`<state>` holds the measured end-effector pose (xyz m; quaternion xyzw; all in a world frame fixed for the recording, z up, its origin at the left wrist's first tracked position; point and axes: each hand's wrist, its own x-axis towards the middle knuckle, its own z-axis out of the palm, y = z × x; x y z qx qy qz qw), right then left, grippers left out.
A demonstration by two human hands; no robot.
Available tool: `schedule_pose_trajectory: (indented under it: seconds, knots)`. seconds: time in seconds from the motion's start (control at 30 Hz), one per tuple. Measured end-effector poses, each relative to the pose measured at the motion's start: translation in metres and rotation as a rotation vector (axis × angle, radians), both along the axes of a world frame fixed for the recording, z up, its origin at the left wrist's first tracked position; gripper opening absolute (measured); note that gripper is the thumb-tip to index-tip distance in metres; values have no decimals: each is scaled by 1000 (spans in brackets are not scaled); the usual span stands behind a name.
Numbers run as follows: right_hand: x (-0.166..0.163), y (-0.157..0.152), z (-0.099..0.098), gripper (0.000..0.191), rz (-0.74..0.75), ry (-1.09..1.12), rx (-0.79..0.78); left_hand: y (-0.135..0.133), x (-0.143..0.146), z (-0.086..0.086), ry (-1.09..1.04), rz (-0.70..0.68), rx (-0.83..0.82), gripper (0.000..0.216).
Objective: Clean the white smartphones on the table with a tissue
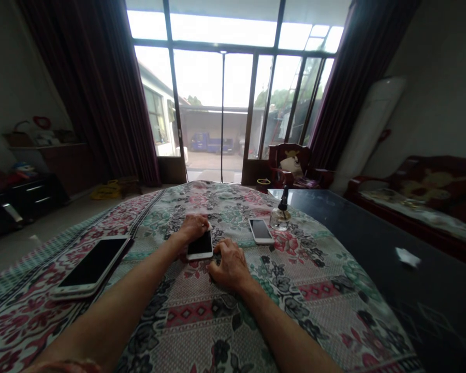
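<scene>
A white smartphone [200, 247] with a dark screen lies flat on the flowered tablecloth in front of me. My left hand [194, 228] rests over its upper end, fingers bent and pressed together. A small whitish bit shows at those fingertips, too small to name. Beside the phone's right edge lies my right hand [231, 263], its thumb and curled fingers apart, the index finger close to the edge. A second white phone [261, 231] lies to the right. Behind it stands a clear glass bottle [280, 219] with a black top. At left is a large white tablet-like device [92, 268], screen dark.
The patterned tablecloth [194, 342] covers the table under my arms. A dark glossy table [357, 233] adjoins on the right, with a crumpled white piece [408, 257] on it. Beyond are a wooden chair [295, 163], a sofa [423, 181] and glass doors [236, 103].
</scene>
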<state>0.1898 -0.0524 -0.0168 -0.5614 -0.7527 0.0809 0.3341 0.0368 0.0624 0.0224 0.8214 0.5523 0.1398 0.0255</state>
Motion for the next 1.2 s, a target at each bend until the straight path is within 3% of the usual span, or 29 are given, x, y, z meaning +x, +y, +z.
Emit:
schedule_pose_trajectory:
  seconds: [0.2, 0.33, 0.53, 0.73, 0.97, 1.07, 1.2]
  knots:
    - [-1, -1, 1, 17, -7, 9, -6, 33, -3, -3, 5, 87, -8, 25]
    - [-1, -1, 0, 13, -13, 4, -8, 35, -3, -7, -16, 107, 8, 26]
    - [-1, -2, 2, 12, -16, 2, -21, 4, -6, -8, -39, -22, 42, 23]
    - [0, -3, 3, 11, -6, 2, -18, -38, -28, -14, -112, -260, 83, 20]
    - [-1, -2, 0, 12, -14, 17, 7, -84, -52, -21, -173, -397, 104, 21]
    - [-3, 0, -1, 13, -36, 20, -1, -85, -55, -19, -190, -413, 86, 21]
    - [-7, 2, -1, 12, -81, 8, -22, -62, -53, -16, -158, -352, 66, 21]
